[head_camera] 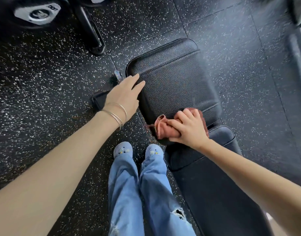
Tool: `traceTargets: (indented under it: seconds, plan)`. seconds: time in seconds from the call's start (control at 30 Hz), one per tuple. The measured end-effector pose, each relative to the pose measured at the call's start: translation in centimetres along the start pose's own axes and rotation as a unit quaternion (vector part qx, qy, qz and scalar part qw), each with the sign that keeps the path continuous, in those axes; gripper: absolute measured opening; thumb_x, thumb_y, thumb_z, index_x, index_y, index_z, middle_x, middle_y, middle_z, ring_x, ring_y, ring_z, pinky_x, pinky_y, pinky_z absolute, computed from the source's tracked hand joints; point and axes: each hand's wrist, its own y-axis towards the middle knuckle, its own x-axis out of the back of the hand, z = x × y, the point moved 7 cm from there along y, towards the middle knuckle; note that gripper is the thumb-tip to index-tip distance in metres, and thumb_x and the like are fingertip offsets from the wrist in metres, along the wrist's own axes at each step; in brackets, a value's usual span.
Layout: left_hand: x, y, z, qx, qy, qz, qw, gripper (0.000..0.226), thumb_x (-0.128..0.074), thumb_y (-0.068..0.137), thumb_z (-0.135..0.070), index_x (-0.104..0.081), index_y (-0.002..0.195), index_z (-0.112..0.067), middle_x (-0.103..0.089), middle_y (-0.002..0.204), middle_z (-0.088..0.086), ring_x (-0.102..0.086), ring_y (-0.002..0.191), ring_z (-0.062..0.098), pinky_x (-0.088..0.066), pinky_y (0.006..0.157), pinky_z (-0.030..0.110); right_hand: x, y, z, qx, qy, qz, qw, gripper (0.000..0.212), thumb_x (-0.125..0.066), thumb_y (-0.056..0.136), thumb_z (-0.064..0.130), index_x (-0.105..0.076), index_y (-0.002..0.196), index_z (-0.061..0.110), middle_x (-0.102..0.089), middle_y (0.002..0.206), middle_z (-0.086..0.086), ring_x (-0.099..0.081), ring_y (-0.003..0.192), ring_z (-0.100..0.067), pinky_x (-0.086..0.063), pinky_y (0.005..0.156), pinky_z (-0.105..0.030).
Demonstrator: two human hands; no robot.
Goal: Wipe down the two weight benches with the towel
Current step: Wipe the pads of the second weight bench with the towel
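Observation:
A black padded weight bench (173, 77) runs from the middle of the view down to the lower right, with a seat pad ahead and a longer back pad (214, 193) nearer me. My right hand (189, 128) grips a bunched reddish-brown towel (160, 128) and holds it against the near end of the seat pad, by the gap between the pads. My left hand (127, 92) lies with straight fingers on the seat pad's left edge; thin bangles circle that wrist. Only one bench is in view.
Speckled black rubber flooring (44, 91) surrounds the bench. A black weight plate (37, 12) and a rack leg (90, 29) stand at the top left. The bench's foot (98, 99) pokes out below my left hand. My legs in blue jeans (137, 193) stand left of the bench.

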Motion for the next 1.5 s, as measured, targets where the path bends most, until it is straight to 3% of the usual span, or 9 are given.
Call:
traceTargets:
  seconds: [0.23, 0.37, 0.6, 0.77, 0.83, 1.0, 1.07, 1.2, 1.5]
  plan:
    - [-1.1, 1.5, -2.5, -0.048, 0.060, 0.030, 0.997, 0.074, -0.060, 0.088, -0.036, -0.019, 0.148, -0.020, -0.008, 0.158, 0.005, -0.003, 0.146, 0.024, -0.020, 0.117, 0.041, 1.6, -1.2, -10.0, -0.415, 0.037, -0.068, 0.907, 0.047, -0.060, 0.066, 0.051, -0.062, 0.098, 0.017, -0.059, 0.098, -0.013, -0.053, 0.096, -0.033, -0.037, 0.077, -0.043]
    - [-1.0, 1.6, -2.8, -0.032, 0.046, 0.016, 0.998, 0.074, -0.065, 0.085, -0.032, -0.026, 0.146, -0.017, -0.012, 0.157, 0.007, -0.003, 0.145, 0.025, -0.019, 0.117, 0.041, 0.7, -2.4, -6.7, -0.590, 0.088, -0.104, 0.796, 0.043, -0.064, 0.067, 0.050, -0.060, 0.099, 0.021, -0.059, 0.099, -0.008, -0.051, 0.097, -0.032, -0.035, 0.076, -0.042]
    - [-0.7, 1.9, -3.7, -0.024, 0.061, 0.031, 0.997, 0.078, -0.066, 0.080, -0.043, -0.031, 0.143, -0.013, -0.016, 0.154, 0.012, -0.006, 0.144, 0.030, -0.023, 0.112, 0.045, 0.6, -2.0, -2.8, -0.377, 0.083, -0.082, 0.919, 0.042, -0.071, 0.061, 0.047, -0.066, 0.094, 0.022, -0.059, 0.088, -0.008, -0.055, 0.086, -0.030, -0.038, 0.069, -0.039]
    - [-0.8, 2.2, -4.2, -0.014, 0.069, 0.026, 0.997, 0.077, -0.068, 0.078, -0.045, -0.036, 0.137, -0.008, -0.021, 0.150, 0.016, -0.010, 0.141, 0.035, -0.026, 0.111, 0.046, 0.7, -7.1, -15.9, -0.677, 0.147, -0.117, 0.712, 0.049, -0.058, 0.071, 0.053, -0.055, 0.110, 0.024, -0.055, 0.112, -0.006, -0.051, 0.110, -0.028, -0.037, 0.092, -0.046]
    - [-1.0, 2.3, -4.4, -0.005, 0.063, 0.027, 0.998, 0.080, -0.071, 0.074, -0.046, -0.036, 0.135, -0.007, -0.021, 0.149, 0.017, -0.010, 0.140, 0.036, -0.026, 0.111, 0.047, 1.0, -6.4, -16.4, -0.650, 0.148, -0.091, 0.740, 0.048, -0.059, 0.072, 0.050, -0.055, 0.110, 0.022, -0.055, 0.112, -0.008, -0.051, 0.110, -0.029, -0.038, 0.092, -0.047]
    - [-1.2, 2.3, -4.6, 0.023, 0.056, 0.034, 0.998, 0.079, -0.076, 0.072, -0.039, -0.038, 0.133, -0.007, -0.019, 0.151, 0.015, -0.008, 0.141, 0.036, -0.031, 0.107, 0.047, 0.8, -1.6, -4.4, -0.403, 0.092, -0.053, 0.909, 0.040, -0.070, 0.065, 0.047, -0.064, 0.094, 0.020, -0.058, 0.091, -0.009, -0.054, 0.088, -0.030, -0.036, 0.071, -0.040]
    - [-1.1, 2.3, -4.4, 0.022, 0.052, 0.037, 0.998, 0.076, -0.076, 0.073, -0.034, -0.038, 0.134, -0.009, -0.019, 0.151, 0.013, -0.008, 0.141, 0.033, -0.037, 0.102, 0.048, 0.9, -0.6, -4.4, -0.432, 0.091, -0.065, 0.895, 0.040, -0.070, 0.063, 0.049, -0.064, 0.091, 0.020, -0.058, 0.091, -0.007, -0.054, 0.088, -0.030, -0.035, 0.070, -0.039]
    - [-0.8, 2.1, -3.5, -0.003, 0.082, 0.047, 0.995, 0.077, -0.075, 0.074, -0.034, -0.037, 0.138, -0.013, -0.022, 0.151, 0.011, -0.012, 0.140, 0.032, -0.043, 0.096, 0.049, 1.7, 2.4, -12.3, -0.610, 0.113, -0.124, 0.774, 0.053, -0.062, 0.070, 0.055, -0.058, 0.111, 0.023, -0.055, 0.112, -0.004, -0.049, 0.109, -0.026, -0.034, 0.084, -0.041]
    - [-0.3, 2.0, -3.0, -0.043, 0.048, 0.031, 0.997, 0.071, -0.072, 0.079, -0.027, -0.038, 0.140, -0.014, -0.024, 0.151, 0.010, -0.016, 0.141, 0.029, -0.034, 0.105, 0.043, 2.8, 10.8, -16.3, -0.545, 0.132, -0.094, 0.823, 0.056, -0.055, 0.078, 0.053, -0.049, 0.127, 0.026, -0.050, 0.126, -0.002, -0.044, 0.119, -0.023, -0.032, 0.096, -0.044]
